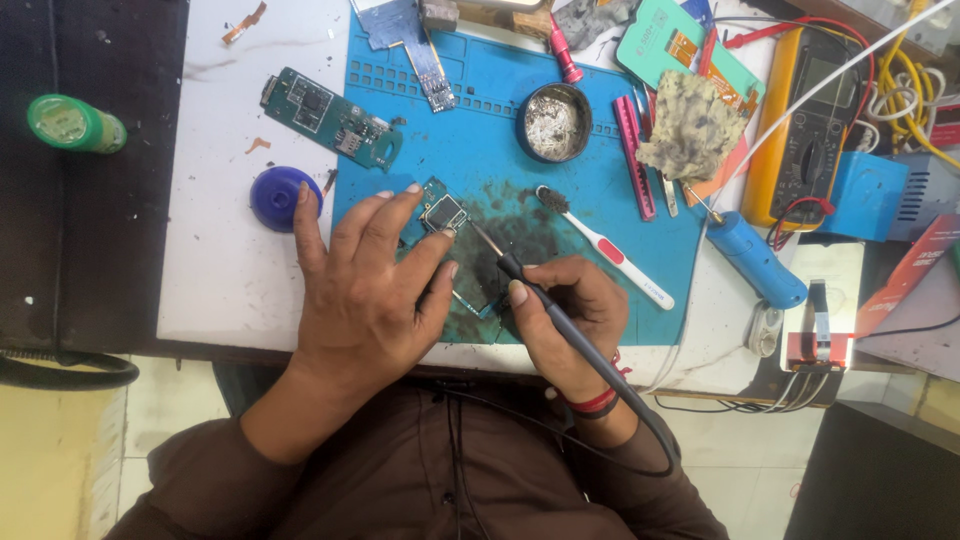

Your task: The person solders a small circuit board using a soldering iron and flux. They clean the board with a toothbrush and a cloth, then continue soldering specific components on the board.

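Right hand [572, 310] grasps the slim black soldering iron [540, 295] like a pen, long axis running from wrist up-left, tip just beside the small green circuit board [443, 213] on the blue silicone mat [590, 230]. Left hand [365, 280] is nearer, fingers pressing the board flat (grip spread, grasping nothing), board up-left of the right grip.

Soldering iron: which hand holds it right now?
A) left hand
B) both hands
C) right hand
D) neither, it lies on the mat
C: the right hand grips the soldering iron, tip toward the small board that the left hand steadies.
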